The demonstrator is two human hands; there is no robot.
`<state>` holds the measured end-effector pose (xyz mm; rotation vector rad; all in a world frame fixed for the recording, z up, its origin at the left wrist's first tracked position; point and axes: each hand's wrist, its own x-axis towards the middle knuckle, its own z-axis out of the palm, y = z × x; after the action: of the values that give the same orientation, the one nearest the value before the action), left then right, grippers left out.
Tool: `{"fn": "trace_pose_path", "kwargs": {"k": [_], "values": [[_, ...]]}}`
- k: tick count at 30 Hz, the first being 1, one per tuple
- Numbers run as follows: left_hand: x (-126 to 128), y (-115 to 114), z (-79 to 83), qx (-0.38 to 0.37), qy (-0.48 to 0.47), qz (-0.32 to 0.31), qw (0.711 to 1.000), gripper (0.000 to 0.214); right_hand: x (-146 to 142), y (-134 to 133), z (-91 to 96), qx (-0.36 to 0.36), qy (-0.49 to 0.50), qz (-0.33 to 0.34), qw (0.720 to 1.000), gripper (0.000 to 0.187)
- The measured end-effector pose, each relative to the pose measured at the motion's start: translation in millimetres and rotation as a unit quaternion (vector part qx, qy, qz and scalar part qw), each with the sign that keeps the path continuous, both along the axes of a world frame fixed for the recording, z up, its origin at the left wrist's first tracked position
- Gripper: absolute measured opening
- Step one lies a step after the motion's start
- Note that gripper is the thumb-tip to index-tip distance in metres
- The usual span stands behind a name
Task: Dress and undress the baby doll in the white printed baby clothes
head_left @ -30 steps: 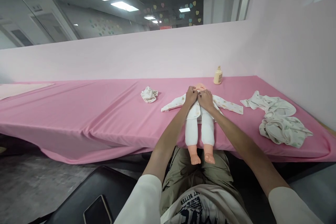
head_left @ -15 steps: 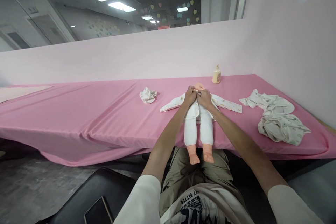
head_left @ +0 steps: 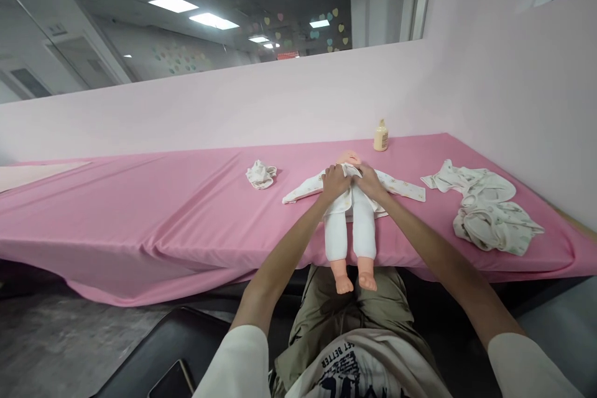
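A baby doll [head_left: 362, 230] lies on its back, head toward the wall and bare feet past the table's near edge. It wears a white baby shirt [head_left: 400, 186] with a small print, its sleeves spread out to both sides. At the front of the shirt, below the neck, my left hand [head_left: 336, 181] has its fingers closed on the cloth. Close beside it my right hand [head_left: 370, 181] pinches the other side of the shirt front. The fingertips are partly hidden, and I cannot make out any fastener. The lower flaps of the shirt hang apart over the white legs.
The table has a pink cloth [head_left: 196, 199]. A crumpled white cloth [head_left: 261, 175] lies left of the doll, and printed baby clothes [head_left: 497, 217] are heaped at right. A pump bottle [head_left: 381, 136] stands near the wall [head_left: 280, 99]. A phone [head_left: 172, 380] rests on a black seat [head_left: 186, 339].
Both hands have moved slightly down from the doll's neck, still on the shirt front. More of the collar shows above them. The view has shifted a little.
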<state>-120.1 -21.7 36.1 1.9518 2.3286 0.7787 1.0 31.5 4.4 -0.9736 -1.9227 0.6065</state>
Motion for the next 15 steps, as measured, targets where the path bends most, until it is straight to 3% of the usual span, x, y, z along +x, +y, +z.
{"fn": "trace_pose_path", "kwargs": {"k": [6, 10, 15], "values": [[9.8, -30.4, 19.0, -0.053, 0.101, -0.021, 0.993, 0.011, 17.0, -19.3, -2.1, 0.039, -0.134, -0.122, 0.983, 0.016], [16.1, -36.4, 21.4, -0.068, 0.144, -0.017, 0.987, 0.02, 20.2, -29.9, 2.3, 0.058, -0.114, -0.127, 0.984, 0.018], [15.6, -43.5, 12.7, -0.027, 0.168, -0.007, 0.985, 0.027, 20.6, -42.5, 3.4, 0.085, -0.072, -0.092, 0.99, 0.023]]}}
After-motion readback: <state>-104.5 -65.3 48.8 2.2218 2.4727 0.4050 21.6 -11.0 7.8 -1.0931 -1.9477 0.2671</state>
